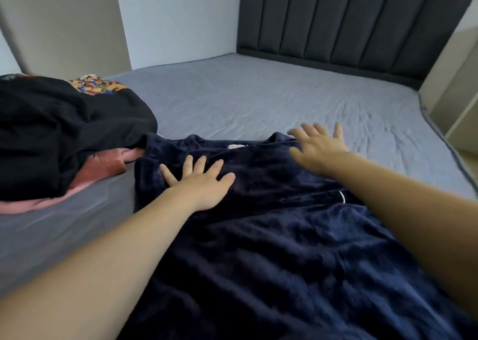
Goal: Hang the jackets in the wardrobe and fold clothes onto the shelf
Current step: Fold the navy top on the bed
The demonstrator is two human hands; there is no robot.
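A dark navy fleece garment (271,236) lies spread flat on the bed, its collar with a white label pointing toward the headboard. My left hand (201,179) presses flat on the garment's left shoulder area, fingers straight and spread. My right hand (316,146), blurred, lies with spread fingers at the garment's right shoulder, at the edge of the cloth. A heap of clothes sits to the left: a black garment (64,133) with a colourful print on top, and pink and rust-brown cloth (103,166) under it.
The bed has a grey-blue sheet (258,99) and a dark padded headboard (349,24) at the far end. A beige wardrobe panel (455,94) stands past the bed's right edge. A pale wall and another beige panel stand behind the clothes heap.
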